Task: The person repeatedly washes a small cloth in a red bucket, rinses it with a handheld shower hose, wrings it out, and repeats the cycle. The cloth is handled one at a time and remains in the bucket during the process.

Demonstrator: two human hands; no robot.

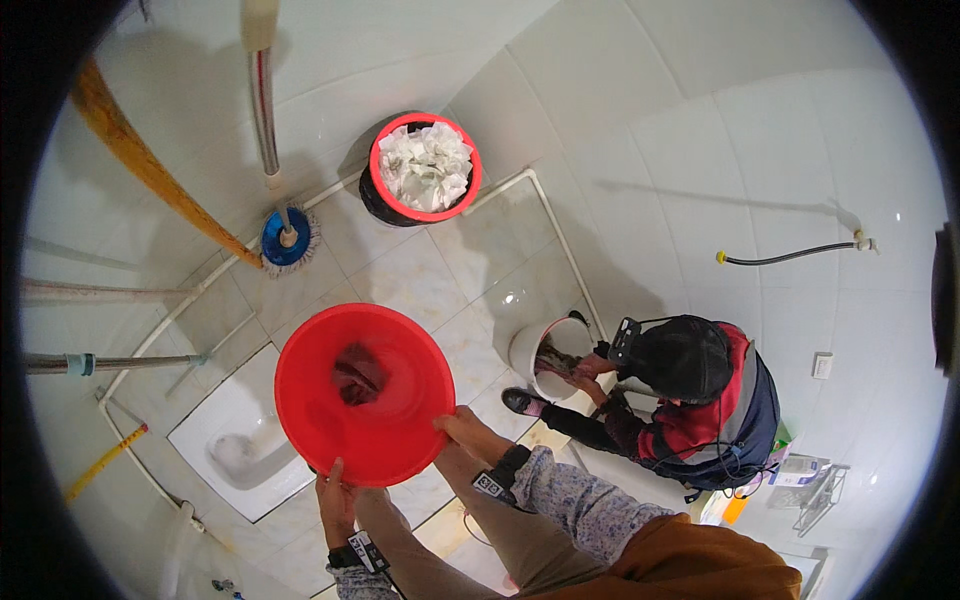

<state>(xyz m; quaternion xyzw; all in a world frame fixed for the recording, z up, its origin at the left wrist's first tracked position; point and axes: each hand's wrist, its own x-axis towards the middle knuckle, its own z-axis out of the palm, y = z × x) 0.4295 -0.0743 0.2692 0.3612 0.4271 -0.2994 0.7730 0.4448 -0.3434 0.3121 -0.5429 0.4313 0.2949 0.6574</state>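
I hold a red plastic basin (pixel 300 375) by its rim, tilted, in front of my legs. My left hand (pixel 336 499) grips the near left part of the rim. At the near right of the rim is my right hand (pixel 474 435), with the thumb on top and the other fingers hidden. Dark wet cloth (pixel 360 375) lies at the basin's bottom, in or under cloudy liquid. Below and to the left of the basin, the white squat toilet (pixel 217 442) is set in the tiled floor, with some foam in its bowl.
At right another person (pixel 682 405) sits bent over a white bucket (pixel 521 349), hands on dark cloth in it. A waste bin (pixel 476 180) full of tissues stands at the back. A blue mop head (pixel 281 240) and several poles line the left wall; white pipe (pixel 562 232) runs along the floor's edge.
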